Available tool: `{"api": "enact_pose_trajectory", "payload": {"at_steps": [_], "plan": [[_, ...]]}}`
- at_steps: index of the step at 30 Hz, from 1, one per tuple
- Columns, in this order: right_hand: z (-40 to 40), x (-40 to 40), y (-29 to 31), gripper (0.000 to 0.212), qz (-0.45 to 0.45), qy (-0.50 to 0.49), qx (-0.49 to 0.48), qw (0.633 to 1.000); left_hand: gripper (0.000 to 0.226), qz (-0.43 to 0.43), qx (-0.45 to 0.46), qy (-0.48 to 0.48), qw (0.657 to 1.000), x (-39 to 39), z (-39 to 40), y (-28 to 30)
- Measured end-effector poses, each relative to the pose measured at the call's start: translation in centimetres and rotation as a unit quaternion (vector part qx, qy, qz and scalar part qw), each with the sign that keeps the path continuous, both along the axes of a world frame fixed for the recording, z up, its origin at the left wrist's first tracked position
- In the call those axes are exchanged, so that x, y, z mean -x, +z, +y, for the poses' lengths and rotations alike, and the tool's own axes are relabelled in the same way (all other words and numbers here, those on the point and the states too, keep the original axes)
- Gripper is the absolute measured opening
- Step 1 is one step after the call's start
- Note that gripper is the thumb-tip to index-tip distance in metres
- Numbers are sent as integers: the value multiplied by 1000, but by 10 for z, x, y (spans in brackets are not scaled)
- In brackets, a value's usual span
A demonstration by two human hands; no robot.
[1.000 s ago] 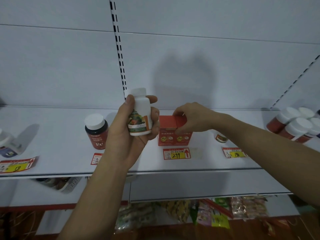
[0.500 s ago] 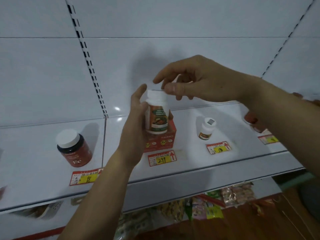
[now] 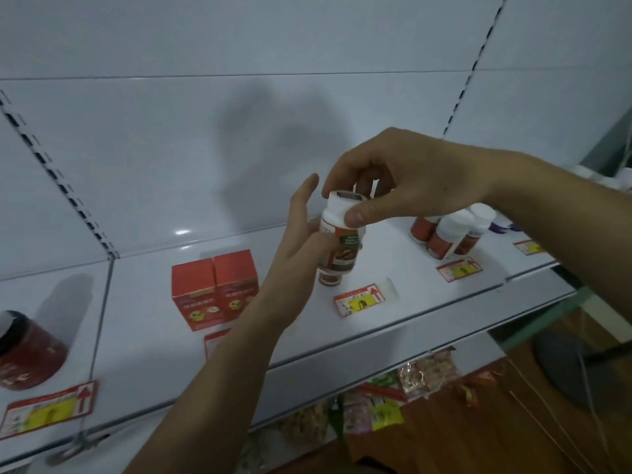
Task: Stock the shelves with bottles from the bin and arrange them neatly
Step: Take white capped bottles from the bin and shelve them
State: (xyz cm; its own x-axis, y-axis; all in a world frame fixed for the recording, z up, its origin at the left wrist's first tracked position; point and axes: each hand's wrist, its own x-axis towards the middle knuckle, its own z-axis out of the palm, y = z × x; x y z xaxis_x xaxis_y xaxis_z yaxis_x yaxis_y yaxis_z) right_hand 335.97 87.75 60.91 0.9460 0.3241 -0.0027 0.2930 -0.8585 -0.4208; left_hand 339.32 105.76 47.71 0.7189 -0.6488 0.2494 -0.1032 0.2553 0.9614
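Observation:
A white bottle (image 3: 343, 249) with an orange and green label hangs just above the white shelf (image 3: 427, 316), near the price tag (image 3: 362, 300). My right hand (image 3: 407, 179) pinches its white cap from above with thumb and fingers. My left hand (image 3: 301, 244) is at the bottle's left side, fingers curled against the label, thumb lifted straight and off it. A second small bottle (image 3: 329, 279) stands on the shelf right behind, mostly hidden.
Two red boxes (image 3: 215, 292) stand left of my hands, and a dark red jar (image 3: 29, 354) sits at the far left. A cluster of red bottles with white caps (image 3: 448, 234) stands to the right. Snack packets (image 3: 376, 401) lie on the shelf below.
My view and both hands have shifted right along the shelf. The right hand has come down and taken the bottle's cap; the left thumb has lifted off the bottle.

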Motion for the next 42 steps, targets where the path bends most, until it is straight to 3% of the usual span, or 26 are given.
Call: {"api": "enact_pose_trajectory", "payload": {"at_steps": [4,9,17,26,42], "plan": [[-37,-2,-19,37,-16,-1,41,999,70,-75,-77,107,989,9,-20,-29],[-72,-14,-54,39,-18,-4,73,997,72,-101,-202,247,942,12,-40,-93],[-85,-35,-123,46,8,-1,103,995,68,-89,-269,266,921,1,-53,-113],[-80,-47,-145,45,-3,17,89,996,64,-84,-327,299,893,4,-60,-109],[-72,-45,-149,46,-21,-15,112,993,62,-67,-345,310,883,5,-64,-107]]}}
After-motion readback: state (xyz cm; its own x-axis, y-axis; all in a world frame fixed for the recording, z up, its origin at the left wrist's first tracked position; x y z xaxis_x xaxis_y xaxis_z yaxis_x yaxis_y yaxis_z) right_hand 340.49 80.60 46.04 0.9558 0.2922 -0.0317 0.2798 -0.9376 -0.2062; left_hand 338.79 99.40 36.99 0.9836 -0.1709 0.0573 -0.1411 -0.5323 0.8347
